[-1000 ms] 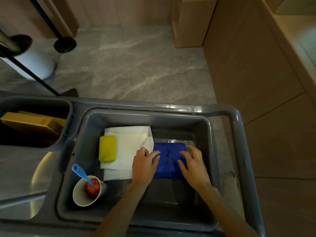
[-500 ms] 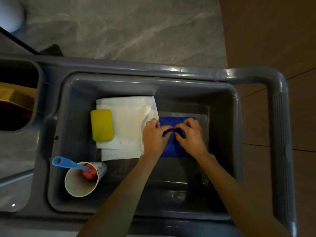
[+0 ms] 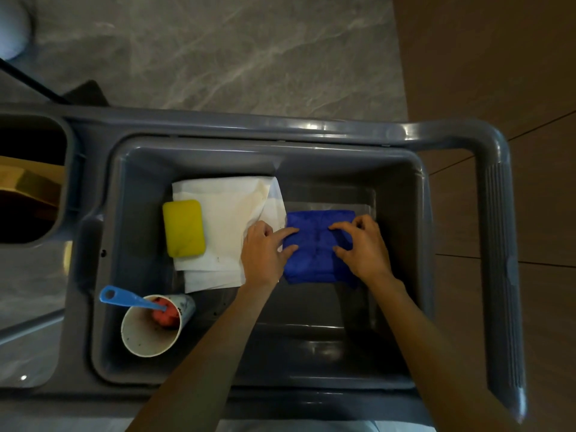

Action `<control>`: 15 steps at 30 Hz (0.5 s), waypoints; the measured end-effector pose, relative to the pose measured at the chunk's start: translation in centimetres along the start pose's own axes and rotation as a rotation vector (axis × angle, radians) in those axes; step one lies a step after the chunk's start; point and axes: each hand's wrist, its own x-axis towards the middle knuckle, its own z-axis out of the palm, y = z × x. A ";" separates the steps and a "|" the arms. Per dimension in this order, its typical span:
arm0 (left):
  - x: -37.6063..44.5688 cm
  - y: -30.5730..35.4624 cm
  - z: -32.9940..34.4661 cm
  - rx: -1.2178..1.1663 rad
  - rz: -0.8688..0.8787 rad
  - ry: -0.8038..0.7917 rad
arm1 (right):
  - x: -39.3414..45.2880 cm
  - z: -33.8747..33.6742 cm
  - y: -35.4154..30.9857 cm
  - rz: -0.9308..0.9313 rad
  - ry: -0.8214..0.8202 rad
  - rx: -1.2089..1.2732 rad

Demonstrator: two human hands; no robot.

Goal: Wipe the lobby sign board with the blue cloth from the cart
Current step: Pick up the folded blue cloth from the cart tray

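Observation:
The folded blue cloth (image 3: 314,257) lies on the bottom of the grey cart bin (image 3: 402,213), right of centre. My left hand (image 3: 265,252) pinches the cloth's left edge between forefinger and thumb. On the cloth's right half, my right hand (image 3: 364,247) grips the fabric with curled fingers and thumb. The cloth still touches the bin floor. No sign board is in view.
In the same bin lie a white folded cloth (image 3: 230,219) with a yellow sponge (image 3: 184,229) on it, and a paper cup (image 3: 152,327) holding a blue-handled tool (image 3: 124,299). The cart handle (image 3: 498,244) runs along the right. Beyond it are marble floor (image 3: 249,51) and wood panelling (image 3: 498,57).
The view tilted down over the bin. My hands first lay flat at the cloth's sides, then met at its middle, and now sit apart again, each holding fabric.

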 end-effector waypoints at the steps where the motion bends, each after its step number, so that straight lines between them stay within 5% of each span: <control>1: -0.2 -0.1 0.0 0.004 0.003 0.006 | -0.2 0.0 0.2 0.017 0.005 0.032; 15: -1.0 -1.5 1.0 0.078 -0.002 0.045 | -2.2 -0.6 0.1 0.064 0.088 0.281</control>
